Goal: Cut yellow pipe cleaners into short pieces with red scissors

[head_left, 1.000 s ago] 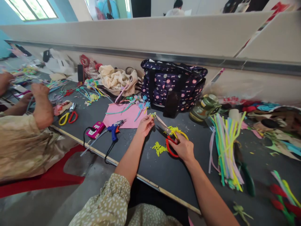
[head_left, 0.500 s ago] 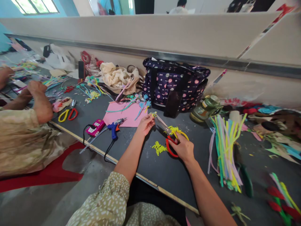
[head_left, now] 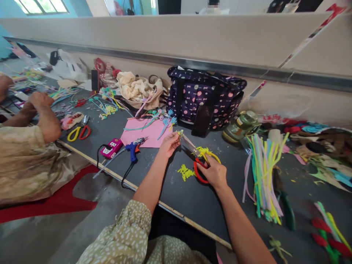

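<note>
My left hand (head_left: 170, 143) pinches a small yellow-green piece (head_left: 180, 133) whose exact kind is too small to make out. Around the handles of a pair of scissors (head_left: 198, 153), one red and one yellow, the fingers of my right hand (head_left: 216, 170) are wrapped. The blades point up and left, with their tips at the piece in my left fingers. Beneath the scissors lie short yellow-green cut bits (head_left: 185, 172) in two small heaps. A pink sheet (head_left: 145, 137) with pipe-cleaner flowers (head_left: 166, 123) is just left of my left hand.
A blue glue gun (head_left: 133, 150) and a magenta box (head_left: 111, 147) lie to the left. Behind are a dark patterned bag (head_left: 184, 99), a phone (head_left: 202, 121) and a green bottle (head_left: 239, 126). Pipe cleaners (head_left: 264, 179) are bundled at right. A co-worker's hands (head_left: 40, 104) are at far left.
Both hands stay almost in place, the scissors still at the small yellow-green piece. The view has shifted very slightly.
</note>
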`<move>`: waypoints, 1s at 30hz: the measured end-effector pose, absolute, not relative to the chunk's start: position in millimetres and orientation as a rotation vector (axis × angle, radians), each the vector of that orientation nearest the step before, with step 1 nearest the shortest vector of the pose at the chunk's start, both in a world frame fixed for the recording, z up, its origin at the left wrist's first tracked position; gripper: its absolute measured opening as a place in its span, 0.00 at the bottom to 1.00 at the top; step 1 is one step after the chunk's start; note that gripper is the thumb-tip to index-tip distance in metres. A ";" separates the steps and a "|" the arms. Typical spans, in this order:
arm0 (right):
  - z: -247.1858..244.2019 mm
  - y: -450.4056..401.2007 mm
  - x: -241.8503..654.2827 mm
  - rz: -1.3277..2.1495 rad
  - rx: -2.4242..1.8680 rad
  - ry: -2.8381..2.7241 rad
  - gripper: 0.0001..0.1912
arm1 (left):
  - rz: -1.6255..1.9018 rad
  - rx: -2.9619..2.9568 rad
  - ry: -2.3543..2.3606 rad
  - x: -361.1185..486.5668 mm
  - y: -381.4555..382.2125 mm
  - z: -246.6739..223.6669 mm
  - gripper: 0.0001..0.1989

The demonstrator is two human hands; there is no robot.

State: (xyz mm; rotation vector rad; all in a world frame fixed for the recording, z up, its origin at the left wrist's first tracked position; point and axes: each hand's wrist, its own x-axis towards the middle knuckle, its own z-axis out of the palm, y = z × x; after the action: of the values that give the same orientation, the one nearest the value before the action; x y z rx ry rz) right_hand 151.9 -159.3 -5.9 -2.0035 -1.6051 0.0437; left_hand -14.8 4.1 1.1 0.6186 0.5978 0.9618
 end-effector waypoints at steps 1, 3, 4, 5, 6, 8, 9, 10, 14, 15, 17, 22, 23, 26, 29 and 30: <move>-6.3 -159.3 152.1 0.042 -2.006 -1.608 0.19 | 0.959 0.621 0.600 -15.5 4.7 0.3 0.13; -6.9 -159.3 152.2 0.040 -2.008 -1.614 0.20 | 0.948 0.625 0.610 -16.8 5.8 -1.0 0.13; -7.0 -159.3 152.2 0.039 -2.007 -1.616 0.20 | 0.941 0.627 0.617 -17.4 6.4 -1.6 0.13; -7.1 -159.3 152.2 0.039 -2.003 -1.615 0.20 | 0.937 0.628 0.625 -17.7 6.9 -2.1 0.13; -7.2 -159.3 152.2 0.038 -2.001 -1.614 0.20 | 0.933 0.627 0.630 -18.0 7.3 -2.7 0.13; -7.3 -159.2 152.3 0.043 -1.999 -1.618 0.20 | 0.921 0.620 0.625 -18.0 7.8 -3.7 0.13; -7.4 -159.2 152.3 0.047 -1.997 -1.621 0.19 | 0.916 0.615 0.614 -17.8 7.9 -4.2 0.13; -7.6 -159.2 152.4 0.050 -1.995 -1.623 0.19 | 0.910 0.609 0.602 -17.6 7.9 -4.6 0.12; -9.5 -159.6 152.7 0.024 -1.975 -1.614 0.20 | 0.903 0.583 0.569 -16.0 6.8 -4.8 0.10; -10.2 -159.7 152.7 0.016 -1.970 -1.613 0.21 | 0.904 0.577 0.566 -15.6 6.3 -4.5 0.10; -11.4 -159.9 152.8 0.002 -1.963 -1.608 0.22 | 0.906 0.570 0.563 -14.8 5.4 -4.0 0.12; -11.7 -159.9 152.2 -0.029 -1.955 -1.616 0.23 | 0.914 0.586 0.586 -13.8 4.9 -3.8 0.12; -11.3 -159.9 151.9 -0.032 -1.952 -1.621 0.23 | 0.918 0.589 0.591 -13.7 5.1 -4.1 0.12; -10.4 -160.0 151.3 -0.027 -1.950 -1.639 0.24 | 0.929 0.593 0.596 -13.8 5.5 -4.9 0.12; -10.5 -160.3 151.3 -0.020 -1.954 -1.654 0.24 | 0.934 0.605 0.614 -13.3 5.3 -4.9 0.13; -10.6 -160.5 151.3 -0.020 -1.952 -1.656 0.24 | 0.935 0.610 0.622 -13.0 5.0 -4.6 0.13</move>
State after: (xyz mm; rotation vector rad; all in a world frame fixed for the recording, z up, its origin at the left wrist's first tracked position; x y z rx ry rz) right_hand 151.3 -160.5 -10.6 -1.9524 -1.6557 -0.0202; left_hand -13.0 5.0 -4.6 0.6105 0.6216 0.9351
